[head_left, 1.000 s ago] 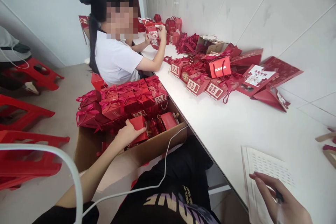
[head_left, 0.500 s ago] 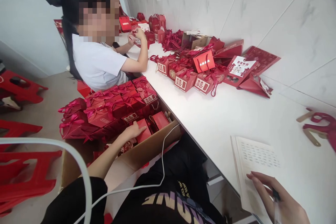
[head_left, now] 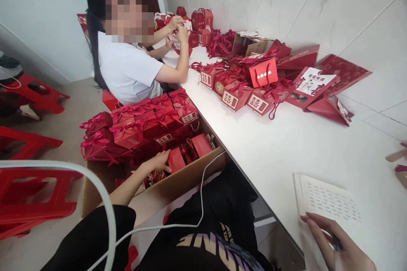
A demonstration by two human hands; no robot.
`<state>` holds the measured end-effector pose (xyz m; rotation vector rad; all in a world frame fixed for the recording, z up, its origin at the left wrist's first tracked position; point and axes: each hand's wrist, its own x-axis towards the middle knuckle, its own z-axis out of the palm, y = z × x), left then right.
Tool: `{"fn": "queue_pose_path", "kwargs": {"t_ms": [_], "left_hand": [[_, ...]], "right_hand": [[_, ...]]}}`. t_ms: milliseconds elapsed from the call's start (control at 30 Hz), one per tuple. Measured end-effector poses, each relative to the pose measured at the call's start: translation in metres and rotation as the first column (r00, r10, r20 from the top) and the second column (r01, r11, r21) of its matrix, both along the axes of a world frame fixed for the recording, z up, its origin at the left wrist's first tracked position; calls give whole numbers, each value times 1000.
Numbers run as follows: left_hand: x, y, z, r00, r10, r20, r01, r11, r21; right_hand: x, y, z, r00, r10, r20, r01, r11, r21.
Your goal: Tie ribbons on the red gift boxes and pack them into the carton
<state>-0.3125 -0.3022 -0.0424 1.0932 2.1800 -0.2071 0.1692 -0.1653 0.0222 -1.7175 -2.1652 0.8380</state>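
Note:
My left hand (head_left: 160, 162) reaches into a cardboard carton (head_left: 178, 180), its fingers apart and touching the left edge of a plain red gift box (head_left: 177, 160). No firm grip on that box is visible. Below the hand, patterned red boxes (head_left: 155, 178) lie partly hidden by my forearm. At the lower right my right hand (head_left: 338, 237) rests over an open notebook (head_left: 330, 197) with rows of handwritten marks. A pen (head_left: 337, 243), dark at one part and clear along the barrel, sits in the crook of that hand; its tip is hidden.
Ribboned red boxes (head_left: 129, 133) crowd the carton's far side. More gift boxes (head_left: 237, 95) stand on the white table (head_left: 254, 144) by the wall. A co-worker (head_left: 127, 67) handles red packaging at the far end. A white cable (head_left: 201, 203) crosses my lap; red stools (head_left: 34, 203) stand left.
The view has swung slightly, moving most things rightward. My left hand has drawn back left across the red box, uncovering more of it. My right hand stays at the notebook with the pen.

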Motion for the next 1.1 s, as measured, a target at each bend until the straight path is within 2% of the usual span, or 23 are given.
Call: {"fn": "queue_pose_path", "kwargs": {"t_ms": [67,167,233,333,367,433,500,567,633,700,800,867,933,1000,1100], "left_hand": [[2,-1,0,1000,-12,-9,12,1000,-14],[4,2,9,998,-42,-40,40,998,-44],[10,8,22,994,-67,-86,60,995,-81],[29,28,50,972,-152,-181,140,987,-81],[40,37,62,961,-197,-196,195,980,-25],[68,59,86,951,-270,-149,298,927,226],[105,84,106,933,-356,-46,336,820,462],[149,113,117,849,-529,23,407,680,610],[195,147,116,694,-716,81,496,556,667],[241,182,106,595,-802,59,527,445,724],[305,232,87,504,-863,37,587,373,719],[338,258,79,480,-877,39,612,366,701],[359,278,74,451,-890,65,654,380,655],[369,293,72,419,-902,102,704,394,592],[371,304,70,382,-914,138,746,393,537]], "right_hand": [[-10,-3,1,1000,-4,-27,5,1000,29],[-24,-8,8,996,-18,-88,24,997,74],[-29,-12,16,990,-20,-139,33,995,92],[-19,-15,25,974,-90,-209,119,984,131],[-11,-16,26,960,-123,-251,163,976,145],[7,-15,25,909,-168,-382,248,953,171],[24,-12,23,842,-188,-505,314,933,176],[35,-3,22,794,-208,-572,352,923,154],[38,11,22,756,-219,-616,355,929,105],[35,28,20,713,-241,-658,348,937,33],[29,52,9,661,-331,-673,389,919,-70],[27,62,-3,634,-372,-678,413,904,-111],[27,67,-13,616,-386,-687,419,899,-129],[30,68,-19,602,-380,-702,416,900,-131],[34,69,-21,594,-350,-724,383,915,-128]]}}
